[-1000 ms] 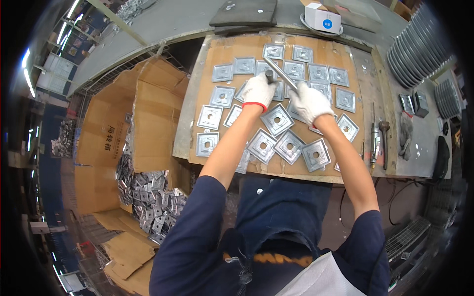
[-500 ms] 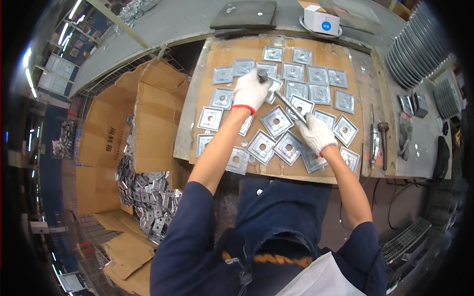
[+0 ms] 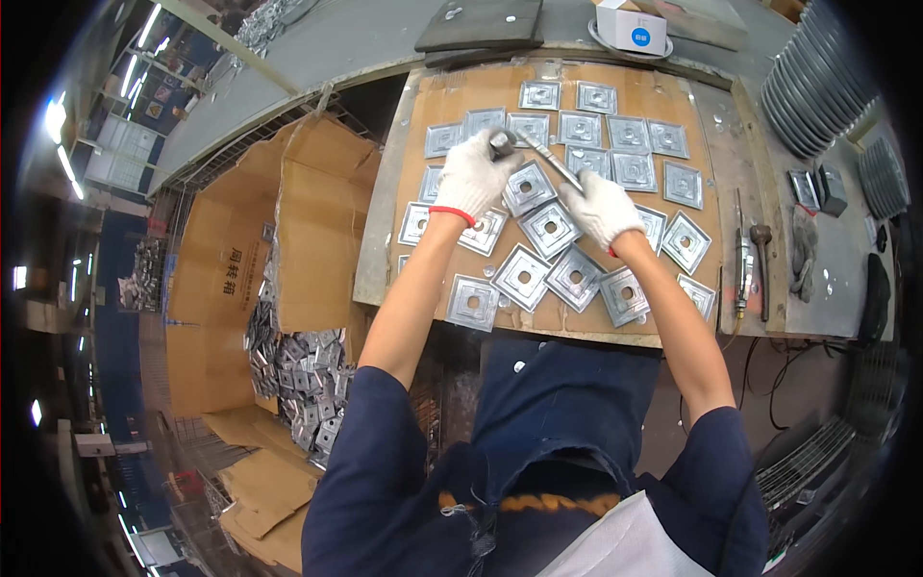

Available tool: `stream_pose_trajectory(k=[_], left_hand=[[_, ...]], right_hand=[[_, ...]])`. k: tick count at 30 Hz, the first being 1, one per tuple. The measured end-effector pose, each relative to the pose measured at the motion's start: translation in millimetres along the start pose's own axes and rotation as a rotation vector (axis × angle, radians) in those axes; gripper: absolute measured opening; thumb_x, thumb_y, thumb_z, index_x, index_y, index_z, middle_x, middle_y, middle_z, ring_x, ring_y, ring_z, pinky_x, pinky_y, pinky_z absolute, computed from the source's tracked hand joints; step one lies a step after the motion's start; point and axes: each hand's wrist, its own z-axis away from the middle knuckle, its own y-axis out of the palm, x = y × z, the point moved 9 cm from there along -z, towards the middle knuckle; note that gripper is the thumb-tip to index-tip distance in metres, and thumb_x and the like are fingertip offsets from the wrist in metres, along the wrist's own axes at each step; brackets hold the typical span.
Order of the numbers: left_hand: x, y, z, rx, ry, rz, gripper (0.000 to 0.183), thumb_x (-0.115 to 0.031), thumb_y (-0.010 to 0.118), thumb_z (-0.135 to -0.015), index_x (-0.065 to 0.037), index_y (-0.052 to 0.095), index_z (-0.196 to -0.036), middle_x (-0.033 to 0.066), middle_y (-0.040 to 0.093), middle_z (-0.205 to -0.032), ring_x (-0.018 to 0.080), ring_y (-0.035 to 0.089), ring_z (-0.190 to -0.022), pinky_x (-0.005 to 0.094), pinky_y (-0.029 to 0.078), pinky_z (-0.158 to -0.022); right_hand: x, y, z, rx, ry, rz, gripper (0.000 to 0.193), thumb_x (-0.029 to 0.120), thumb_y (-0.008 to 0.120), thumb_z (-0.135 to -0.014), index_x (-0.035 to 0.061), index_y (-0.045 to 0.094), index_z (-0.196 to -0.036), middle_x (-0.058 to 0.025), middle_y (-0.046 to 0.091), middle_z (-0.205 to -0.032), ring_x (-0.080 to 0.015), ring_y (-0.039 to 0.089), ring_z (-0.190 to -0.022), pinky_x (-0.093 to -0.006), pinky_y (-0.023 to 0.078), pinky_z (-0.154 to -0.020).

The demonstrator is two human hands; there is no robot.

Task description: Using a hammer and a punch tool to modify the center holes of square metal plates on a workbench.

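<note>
My left hand (image 3: 478, 178), in a white glove with a red cuff, is closed round a short dark metal cylinder (image 3: 502, 142) whose round end faces up. My right hand (image 3: 604, 209), gloved alike, grips a long grey metal bar (image 3: 548, 156) slanting up-left, its far end close beside the cylinder. Just right of my left hand lies a square metal plate (image 3: 529, 188) with a centre hole. Another holed plate (image 3: 551, 229) lies nearer me between my forearms. My gloves hide parts of the plates beneath them.
Several more square plates (image 3: 630, 135) cover the cardboard-topped table (image 3: 567, 322). A round-headed tool (image 3: 760, 235) lies on the right. At left stands a carton (image 3: 216, 274) of small metal parts (image 3: 303, 385). Stacked round discs (image 3: 817, 87) and a white box (image 3: 630, 27) stand farther back.
My right hand has moved farther from me and slightly left with the bar. My left hand has shifted left with the cylinder, uncovering more of the plate beside it. The view has shifted slightly.
</note>
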Motion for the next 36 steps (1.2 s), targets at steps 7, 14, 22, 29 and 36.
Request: stream_pose_trajectory(k=[7, 14, 22, 29, 36], left_hand=[[-22.0, 12.9, -20.2, -0.028, -0.087, 0.041, 0.041, -0.037, 0.082, -0.087, -0.003, 0.076, -0.109, 0.0099, 0.077, -0.087, 0.02, 0.071, -0.079, 0.0333, 0.058, -0.081], [-47.3, 108.6, -50.0, 0.064, -0.054, 0.086, 0.037, -0.036, 0.077, -0.085, -0.003, 0.072, -0.099, 0.0123, 0.078, -0.084, 0.0247, 0.074, -0.078, 0.036, 0.058, -0.079], [-36.1, 145.2, -52.2, -0.038, -0.035, -0.114, 0.041, -0.038, 0.078, -0.088, -0.001, 0.071, -0.105, 0.0182, 0.078, -0.09, 0.037, 0.076, -0.089, 0.0445, 0.059, -0.084], [-34.0, 143.7, -52.0, 0.092, 0.001, 0.039, 0.037, -0.032, 0.081, -0.088, -0.001, 0.071, -0.106, 0.0166, 0.077, -0.087, 0.0303, 0.076, -0.082, 0.039, 0.059, -0.077], [-26.2, 141.6, -50.9, 0.097, -0.025, 0.034, 0.037, -0.03, 0.084, -0.088, -0.001, 0.072, -0.108, 0.0149, 0.077, -0.087, 0.0283, 0.076, -0.08, 0.038, 0.059, -0.076]], right_hand=[[-59.8, -33.5, 57.6, -0.071, 0.146, -0.288, 0.057, 0.052, 0.059, -0.103, -0.004, 0.066, -0.11, -0.0301, 0.073, -0.098, -0.0488, 0.07, -0.099, -0.052, 0.053, -0.088], [-118.0, -43.5, 98.3, -0.13, 0.192, -0.203, 0.057, 0.051, 0.059, -0.104, -0.0038, 0.068, -0.116, -0.0301, 0.072, -0.106, -0.048, 0.068, -0.104, -0.0513, 0.051, -0.091], [-156.0, -46.1, 134.5, -0.097, 0.26, -0.219, 0.056, 0.05, 0.061, -0.104, -0.0036, 0.066, -0.118, -0.0326, 0.071, -0.11, -0.0515, 0.066, -0.105, -0.0526, 0.052, -0.091], [-159.9, -32.0, 125.8, -0.075, 0.225, -0.247, 0.057, 0.05, 0.061, -0.104, -0.0041, 0.067, -0.121, -0.0326, 0.071, -0.114, -0.0506, 0.066, -0.111, -0.052, 0.052, -0.095], [-111.5, -46.3, 105.2, -0.052, 0.165, -0.209, 0.058, 0.052, 0.059, -0.104, -0.0031, 0.067, -0.121, -0.0313, 0.071, -0.109, -0.0483, 0.068, -0.108, -0.0499, 0.052, -0.093]])
